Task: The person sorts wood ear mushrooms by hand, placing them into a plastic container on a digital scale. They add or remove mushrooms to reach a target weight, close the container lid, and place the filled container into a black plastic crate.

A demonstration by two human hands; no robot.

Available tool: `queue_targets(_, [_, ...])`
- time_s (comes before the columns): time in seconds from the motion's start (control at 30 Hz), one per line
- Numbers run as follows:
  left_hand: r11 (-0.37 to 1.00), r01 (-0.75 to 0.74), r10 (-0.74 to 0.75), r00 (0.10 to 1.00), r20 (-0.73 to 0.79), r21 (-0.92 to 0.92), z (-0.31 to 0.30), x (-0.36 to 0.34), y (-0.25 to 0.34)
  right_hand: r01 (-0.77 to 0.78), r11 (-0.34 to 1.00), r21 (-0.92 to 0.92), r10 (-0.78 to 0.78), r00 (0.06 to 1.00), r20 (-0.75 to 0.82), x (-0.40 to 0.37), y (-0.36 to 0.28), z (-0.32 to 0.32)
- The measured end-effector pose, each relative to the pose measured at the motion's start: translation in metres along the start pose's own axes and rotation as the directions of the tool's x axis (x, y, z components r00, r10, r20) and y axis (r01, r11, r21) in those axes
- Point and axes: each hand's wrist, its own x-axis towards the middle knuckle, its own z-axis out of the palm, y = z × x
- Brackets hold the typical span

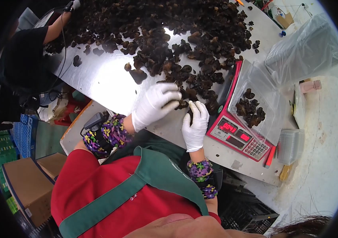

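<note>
My left hand (157,104), in a white glove, has its fingers curled together against dark brown, mushroom-like pieces at the near edge of the pile (153,43). Close beside it on the right is my right hand (196,123), also gloved, with a dark piece (190,115) between thumb and fingers. To the right of both hands stands a red weighing scale (238,137) with lit red digits. On its pan, a clear plastic tray (270,115) holds several dark pieces (250,109). What the left fingertips grip is partly hidden.
A co-worker's arm (56,31) reaches over the metal table (109,79) at the upper left. Plastic film (303,47) covers something at the upper right. Stacked clear trays (291,146) stand right of the scale. Cardboard boxes (28,182) are at the lower left.
</note>
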Motion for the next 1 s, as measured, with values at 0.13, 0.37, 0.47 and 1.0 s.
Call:
queue_targets(0.13, [0.964,0.144,-0.121,0.986,-0.114,0.224,-0.001,0.014,-0.03,0.006,1.0,0.0,-0.006,1.0,-0.002,-0.001,-0.001,0.001])
queue_targets(0.37, [0.997,-0.026,0.037,0.988,0.153,-0.079,0.02,0.006,-0.014,0.008,1.0,-0.024,-0.007,1.0,0.007,0.001,-0.001,0.0])
queue_targets(0.47, [0.999,0.016,-0.013,0.997,-0.08,0.041,0.003,0.018,-0.022,-0.005,1.0,-0.029,0.006,1.0,0.019,0.001,-0.001,0.0])
queue_targets(1.0, [0.926,0.186,-0.204,0.979,0.021,0.329,0.009,0.026,-0.064,-0.02,1.0,0.002,0.02,1.0,0.012,0.001,0.0,-0.001])
